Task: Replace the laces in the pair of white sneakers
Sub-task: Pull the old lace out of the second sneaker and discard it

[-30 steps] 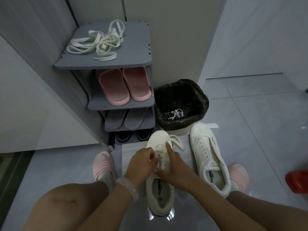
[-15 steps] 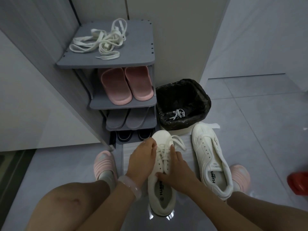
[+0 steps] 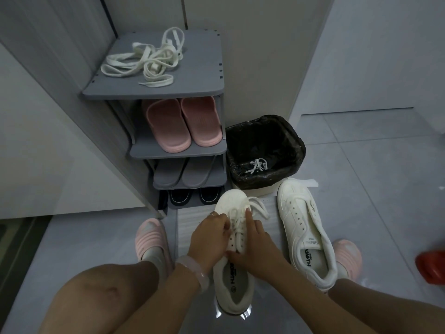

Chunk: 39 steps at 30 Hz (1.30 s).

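Dim, soft indoor light, a small glare on the floor tile point(image 3: 231, 312), and wide-angle bending at the edges.

A grey tiered shoe rack point(image 3: 154, 90) stands against pale walls point(image 3: 265, 56), holding pink slippers point(image 3: 183, 124) and grey slippers point(image 3: 183, 172). Beside it sits a bin lined with a black bag point(image 3: 296, 145). The floor point(image 3: 361, 177) is glossy grey tile, dimly lit.

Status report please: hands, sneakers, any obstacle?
Both hands on laced sneaker, left pinching lace. Other sneaker unlaced. New laces on rack. Nothing in the way.
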Each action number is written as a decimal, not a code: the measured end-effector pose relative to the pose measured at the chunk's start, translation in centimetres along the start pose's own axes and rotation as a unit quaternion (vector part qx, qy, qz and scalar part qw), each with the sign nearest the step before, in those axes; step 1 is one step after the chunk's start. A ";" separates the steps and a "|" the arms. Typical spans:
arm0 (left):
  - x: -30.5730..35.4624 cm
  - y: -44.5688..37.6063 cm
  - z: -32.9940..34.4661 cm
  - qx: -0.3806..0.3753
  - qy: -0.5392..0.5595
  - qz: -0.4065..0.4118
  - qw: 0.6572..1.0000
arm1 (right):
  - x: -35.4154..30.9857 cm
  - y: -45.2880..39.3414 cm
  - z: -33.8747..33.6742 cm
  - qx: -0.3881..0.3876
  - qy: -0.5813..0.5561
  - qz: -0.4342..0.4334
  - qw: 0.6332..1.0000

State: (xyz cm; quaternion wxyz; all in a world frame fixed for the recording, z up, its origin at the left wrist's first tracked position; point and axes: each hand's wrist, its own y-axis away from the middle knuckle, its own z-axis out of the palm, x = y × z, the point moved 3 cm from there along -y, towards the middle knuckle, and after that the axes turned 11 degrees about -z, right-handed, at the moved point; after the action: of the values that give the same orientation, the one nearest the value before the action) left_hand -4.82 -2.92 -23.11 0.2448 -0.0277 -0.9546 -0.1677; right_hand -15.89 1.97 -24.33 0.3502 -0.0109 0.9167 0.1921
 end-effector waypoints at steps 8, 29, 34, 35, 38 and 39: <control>1.0 -0.7 -4.0 0.200 0.154 0.028 0.967 | 0.0 0.1 -0.3 -0.008 0.007 0.002 1.000; 0.6 -0.7 -4.5 0.238 0.198 0.012 0.951 | -0.2 0.2 -0.5 -0.015 0.029 -0.003 0.999; -1.6 -0.8 -0.2 -0.019 0.074 -0.048 0.996 | -0.4 0.3 -0.5 -0.010 0.032 -0.003 0.999; -1.6 -0.5 0.3 -0.038 0.057 -0.042 0.997 | -0.3 0.3 -0.5 -0.008 0.031 -0.002 0.999; -0.9 -0.2 0.1 -0.010 0.015 -0.004 1.000 | -0.3 0.3 -0.4 -0.007 0.026 -0.003 1.000; -0.6 -0.2 -0.1 0.000 0.004 0.004 1.000 | -0.3 0.3 -0.5 -0.007 0.025 -0.003 1.000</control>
State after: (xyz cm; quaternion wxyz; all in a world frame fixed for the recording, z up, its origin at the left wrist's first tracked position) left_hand -4.25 -3.12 -23.42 0.2494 -0.0304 -0.9534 -0.1667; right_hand -16.04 2.07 -23.74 0.3276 -0.0213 0.9238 0.1969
